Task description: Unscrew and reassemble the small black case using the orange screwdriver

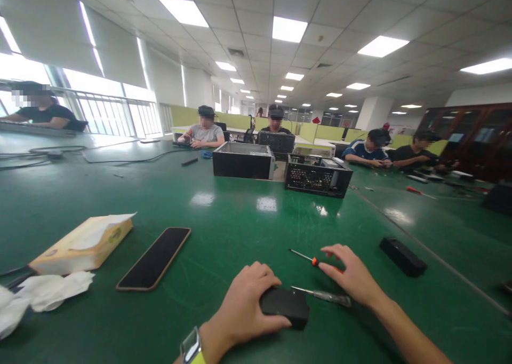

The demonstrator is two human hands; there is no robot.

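My left hand [252, 302], with a watch on its wrist, is closed around a small black box-shaped block [286, 305] on the green table. My right hand [350, 273] hovers just to the right, thumb and fingers apart. Beneath its thumb lies a small screwdriver [314, 261] with an orange handle, its shaft pointing left; the thumb covers part of the handle. Between the two hands rests a second screwdriver [328, 297] with a clear greyish handle, its tip close to the black block.
A phone [156, 260], a tissue pack [86, 241] and crumpled tissues [54, 290] lie left. Another black block [403, 256] is at right. Two computer cases [243, 164] stand farther back. A red screwdriver [415, 190] lies far right. Several people sit around the table [224, 214].
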